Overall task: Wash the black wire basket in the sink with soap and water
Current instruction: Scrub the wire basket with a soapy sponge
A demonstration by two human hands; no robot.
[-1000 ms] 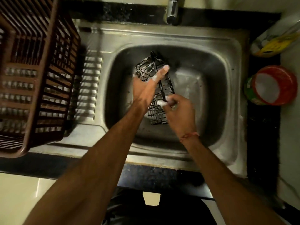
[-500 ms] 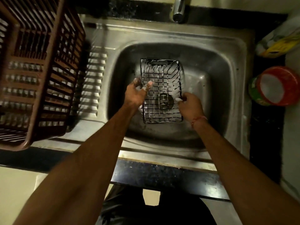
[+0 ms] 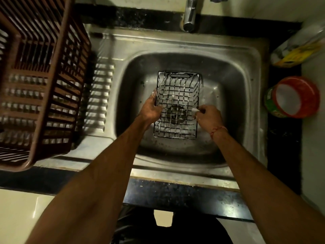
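A: Where's the black wire basket (image 3: 177, 104)?
B: Mid sink (image 3: 246, 55), over the drain, walls well apart.
A: Grip?
B: Left hand (image 3: 151, 110) curled on its left rim; right hand (image 3: 209, 115) pinches right rim.

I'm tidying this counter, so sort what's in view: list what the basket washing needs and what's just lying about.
Needed:
black wire basket, soapy, held by left hand and right hand
sink
tap

Lying about:
brown plastic crate
red-rimmed tub
yellow packet
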